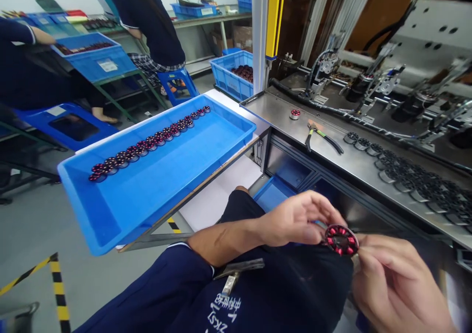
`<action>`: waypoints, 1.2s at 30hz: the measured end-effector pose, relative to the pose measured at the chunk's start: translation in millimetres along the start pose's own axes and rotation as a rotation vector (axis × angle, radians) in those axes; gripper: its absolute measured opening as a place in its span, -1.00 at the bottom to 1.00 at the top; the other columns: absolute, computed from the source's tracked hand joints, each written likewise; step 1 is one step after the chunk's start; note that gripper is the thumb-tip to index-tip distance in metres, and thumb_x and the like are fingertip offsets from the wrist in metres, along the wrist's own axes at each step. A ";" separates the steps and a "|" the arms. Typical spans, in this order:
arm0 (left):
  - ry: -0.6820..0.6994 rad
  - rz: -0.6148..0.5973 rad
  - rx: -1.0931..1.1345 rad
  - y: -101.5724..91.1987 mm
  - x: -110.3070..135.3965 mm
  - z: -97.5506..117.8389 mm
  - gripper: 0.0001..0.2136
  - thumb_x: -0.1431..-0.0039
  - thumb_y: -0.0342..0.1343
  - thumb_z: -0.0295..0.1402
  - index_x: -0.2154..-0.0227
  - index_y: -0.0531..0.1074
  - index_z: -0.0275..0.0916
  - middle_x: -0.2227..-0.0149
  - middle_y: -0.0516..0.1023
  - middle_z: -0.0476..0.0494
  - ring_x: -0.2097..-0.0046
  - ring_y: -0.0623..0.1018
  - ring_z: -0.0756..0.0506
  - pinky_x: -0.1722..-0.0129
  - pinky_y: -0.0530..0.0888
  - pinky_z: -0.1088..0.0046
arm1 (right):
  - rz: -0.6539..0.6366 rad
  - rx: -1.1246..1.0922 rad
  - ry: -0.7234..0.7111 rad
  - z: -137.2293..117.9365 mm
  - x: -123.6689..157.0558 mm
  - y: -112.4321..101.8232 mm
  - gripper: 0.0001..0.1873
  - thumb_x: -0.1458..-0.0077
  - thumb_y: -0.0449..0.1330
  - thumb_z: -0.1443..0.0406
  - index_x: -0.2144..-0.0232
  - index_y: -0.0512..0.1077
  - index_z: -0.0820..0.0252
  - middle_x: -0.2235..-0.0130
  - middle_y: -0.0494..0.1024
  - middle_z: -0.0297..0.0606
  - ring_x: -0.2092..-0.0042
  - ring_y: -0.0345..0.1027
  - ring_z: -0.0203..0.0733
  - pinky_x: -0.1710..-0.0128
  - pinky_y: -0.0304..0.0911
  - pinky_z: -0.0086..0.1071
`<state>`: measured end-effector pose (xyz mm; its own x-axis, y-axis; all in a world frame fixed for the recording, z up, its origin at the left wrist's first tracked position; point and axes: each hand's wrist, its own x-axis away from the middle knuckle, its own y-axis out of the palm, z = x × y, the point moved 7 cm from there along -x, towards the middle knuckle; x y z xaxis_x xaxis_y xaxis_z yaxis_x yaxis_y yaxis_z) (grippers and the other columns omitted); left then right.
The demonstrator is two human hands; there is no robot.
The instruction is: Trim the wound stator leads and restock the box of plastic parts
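Note:
Over my lap, a round black motor part with red spokes is held between both hands. The fingertips and thumb of my left hand grip its left edge. From the lower right, my right hand pinches the opposite edge between thumb and fingers. Its spoked face is turned toward me, and its back is hidden. A similar part with a red top rests on the metal worktop, near pliers with green-and-black handles.
Left of me stands a shallow blue tray with a long row of black-and-red motor parts. Several dark rings line the worktop's right side, before machine fixtures. Two people sit at the back left, by a blue crate.

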<state>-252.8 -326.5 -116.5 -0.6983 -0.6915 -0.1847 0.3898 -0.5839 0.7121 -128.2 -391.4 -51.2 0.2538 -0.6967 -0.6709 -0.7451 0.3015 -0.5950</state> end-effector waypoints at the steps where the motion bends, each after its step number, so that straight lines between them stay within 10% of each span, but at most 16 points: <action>1: -0.089 -0.051 -0.060 2.1 -1.3 -6.9 -0.45 0.06 0.42 0.01 0.17 0.40 -0.27 0.25 0.59 -0.13 0.21 0.64 -0.02 0.22 0.54 0.50 | -0.028 0.010 -0.017 0.9 0.2 -1.0 -0.85 -0.26 0.12 0.51 0.22 0.40 0.20 0.25 0.49 -0.21 0.22 0.41 -0.29 0.23 0.31 -0.41; 4: -0.227 -0.154 -0.189 5.8 -2.2 -19.3 -0.52 -0.13 0.27 0.05 0.16 0.32 -0.25 0.45 0.53 -0.01 0.44 0.57 0.05 0.43 0.46 0.59 | -0.090 0.036 -0.026 5.0 0.3 -0.8 -0.86 -0.32 0.10 0.44 0.30 0.41 0.20 0.29 0.50 -0.21 0.25 0.41 -0.30 0.23 0.31 -0.42; 8: -0.085 -0.122 -0.170 6.0 -4.5 -14.8 -0.58 -0.20 0.29 -0.13 0.04 0.27 -0.20 0.36 0.55 0.00 0.43 0.61 0.05 0.46 0.48 0.61 | -0.048 0.150 -0.009 1.9 -5.1 1.0 -0.86 -0.34 0.11 0.40 0.31 0.40 0.21 0.33 0.47 -0.24 0.31 0.37 -0.32 0.27 0.29 -0.44; 14: 0.171 -0.033 -0.005 6.5 -2.2 6.0 -0.65 0.10 0.48 -0.51 0.33 0.39 -0.28 0.06 0.54 -0.12 0.03 0.65 -0.09 0.02 0.59 0.36 | 0.136 -0.010 0.110 2.5 -10.0 -2.4 -0.86 -0.23 0.18 0.52 0.28 0.41 0.21 0.34 0.46 -0.31 0.35 0.38 -0.34 0.38 0.27 -0.44; 20: -0.042 -0.029 0.076 1.1 -10.1 -9.8 -0.45 0.05 0.40 0.05 0.21 0.40 -0.29 0.24 0.63 -0.19 0.16 0.68 -0.11 0.17 0.57 0.41 | -0.080 0.037 -0.047 4.7 -7.5 -3.8 -0.90 -0.27 0.14 0.45 0.23 0.41 0.19 0.30 0.50 -0.24 0.31 0.42 -0.29 0.34 0.33 -0.41; 24: -0.207 -0.183 -0.027 10.3 -10.5 -26.1 -0.47 0.00 0.38 0.02 0.20 0.30 -0.25 0.43 0.60 -0.05 0.42 0.65 -0.07 0.39 0.54 0.46 | -0.100 -0.006 -0.097 7.1 -8.6 -9.3 -0.88 -0.22 0.16 0.48 0.23 0.42 0.21 0.32 0.50 -0.24 0.31 0.42 -0.25 0.34 0.36 -0.37; 36: -0.141 -0.014 -0.058 5.2 -10.1 -24.4 -0.49 0.02 0.42 -0.06 0.19 0.33 -0.26 0.39 0.58 0.01 0.43 0.64 0.01 0.43 0.55 0.53 | -0.139 -0.042 -0.066 8.4 -12.5 -18.1 -0.78 -0.13 0.35 0.46 0.15 0.55 0.20 0.27 0.55 -0.25 0.27 0.48 -0.24 0.38 0.38 -0.40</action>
<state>-229.1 -333.0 -127.5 -0.7800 -0.6186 -0.0944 0.4104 -0.6196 0.6691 -112.7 -382.6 -35.8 0.3954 -0.6850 -0.6119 -0.7247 0.1766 -0.6660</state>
